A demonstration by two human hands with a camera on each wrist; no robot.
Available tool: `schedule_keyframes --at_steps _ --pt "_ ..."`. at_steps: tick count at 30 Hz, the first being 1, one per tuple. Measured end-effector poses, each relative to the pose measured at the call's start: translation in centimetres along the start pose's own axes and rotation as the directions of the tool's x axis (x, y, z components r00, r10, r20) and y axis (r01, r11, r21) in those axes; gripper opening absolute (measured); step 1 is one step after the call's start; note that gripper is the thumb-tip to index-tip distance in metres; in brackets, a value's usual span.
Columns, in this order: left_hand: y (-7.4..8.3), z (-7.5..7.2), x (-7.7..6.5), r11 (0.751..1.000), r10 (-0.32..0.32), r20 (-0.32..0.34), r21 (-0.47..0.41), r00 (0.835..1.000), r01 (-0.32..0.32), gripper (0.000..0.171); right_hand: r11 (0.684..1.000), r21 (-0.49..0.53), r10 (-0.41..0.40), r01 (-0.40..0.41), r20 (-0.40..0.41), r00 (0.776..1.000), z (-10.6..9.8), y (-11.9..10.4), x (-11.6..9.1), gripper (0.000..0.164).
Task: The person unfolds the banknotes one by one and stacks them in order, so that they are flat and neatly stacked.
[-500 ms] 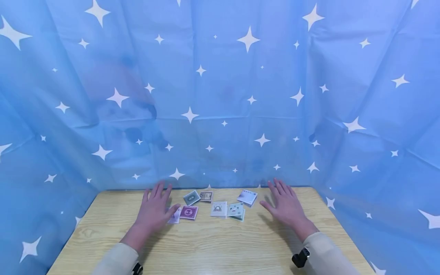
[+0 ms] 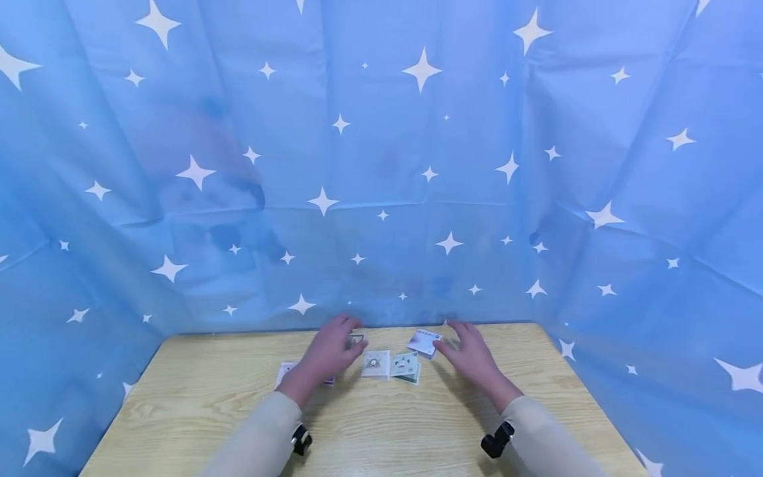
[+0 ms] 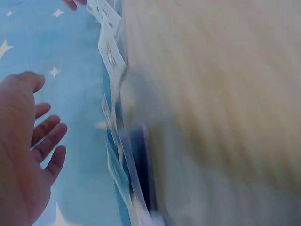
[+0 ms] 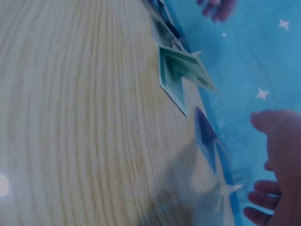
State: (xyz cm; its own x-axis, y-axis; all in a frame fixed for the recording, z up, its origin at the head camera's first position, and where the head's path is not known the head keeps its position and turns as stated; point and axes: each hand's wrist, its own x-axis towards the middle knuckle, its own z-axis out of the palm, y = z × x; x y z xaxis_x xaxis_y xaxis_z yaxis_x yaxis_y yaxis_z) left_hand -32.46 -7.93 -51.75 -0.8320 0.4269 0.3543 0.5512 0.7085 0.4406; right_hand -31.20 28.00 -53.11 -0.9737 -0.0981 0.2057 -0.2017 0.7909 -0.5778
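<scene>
Several small folded paper notes, like play banknotes, lie along the back of the table. My left hand hovers over the left group, its fingers loosely bent and holding nothing. It partly covers a brown note and hides most of the purple ones; a pale lilac note peeks out to its left. A whitish note and a green folded note lie between the hands. My right hand is held above the table with thumb and fingers apart, thumb tip close to a lilac-white note.
A wooden table stretches in front of me, its back edge against a blue curtain with white stars. The curtain also rises on both sides. A small black device is strapped at the right wrist, another at the left.
My left hand has moved right, from beside the purple notes to over the dark green and brown notes. My right hand has shifted slightly left, closer to the lilac-white note.
</scene>
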Motion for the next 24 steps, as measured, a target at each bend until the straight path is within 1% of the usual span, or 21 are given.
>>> schedule_keyframes --at_steps 1,4,6,9,13,16,19,21,24 --pt "0.4 0.5 0.7 1.0 0.014 0.024 -0.014 1.0 -0.014 0.045 1.0 0.009 0.008 -0.008 0.002 1.0 0.2 0.0 0.1 0.077" --pt "1.6 1.8 2.7 0.999 0.032 0.094 -0.034 0.995 -0.029 0.048 0.999 0.03 0.04 -0.04 0.01 0.999 0.8 0.1 0.5 0.076" --pt "2.2 2.5 3.7 0.999 0.035 0.134 -0.04 0.99 -0.03 0.05 0.998 0.032 0.059 -0.059 0.017 0.998 1.2 0.3 0.7 0.076" --pt "2.8 3.6 5.1 0.999 0.017 0.177 -0.051 0.984 -0.008 0.053 0.995 0.04 0.087 -0.088 0.022 0.996 1.7 0.3 0.9 0.076" --pt "3.3 4.6 6.3 0.995 -0.02 0.209 -0.094 0.978 0.041 0.055 0.994 0.037 0.106 -0.107 0.023 0.994 2.1 -0.1 1.1 0.076" --pt "3.6 5.3 6.9 0.99 -0.036 0.228 -0.128 0.973 0.067 0.058 0.993 0.026 0.112 -0.113 0.034 0.993 2.4 -0.4 1.3 0.078" --pt "3.9 6.2 7.4 0.988 -0.053 0.264 -0.128 0.963 0.09 0.062 0.992 0.017 0.122 -0.123 0.043 0.992 2.5 -0.6 1.5 0.078" --pt "4.3 6.7 7.7 0.987 -0.059 0.284 -0.13 0.957 0.099 0.064 0.991 0.008 0.13 -0.13 0.047 0.99 2.5 -0.6 1.6 0.077" --pt "4.7 7.5 8.4 0.989 -0.047 0.301 -0.12 0.952 0.087 0.065 0.992 -0.014 0.129 -0.129 0.044 0.991 2.5 -0.6 1.9 0.078"
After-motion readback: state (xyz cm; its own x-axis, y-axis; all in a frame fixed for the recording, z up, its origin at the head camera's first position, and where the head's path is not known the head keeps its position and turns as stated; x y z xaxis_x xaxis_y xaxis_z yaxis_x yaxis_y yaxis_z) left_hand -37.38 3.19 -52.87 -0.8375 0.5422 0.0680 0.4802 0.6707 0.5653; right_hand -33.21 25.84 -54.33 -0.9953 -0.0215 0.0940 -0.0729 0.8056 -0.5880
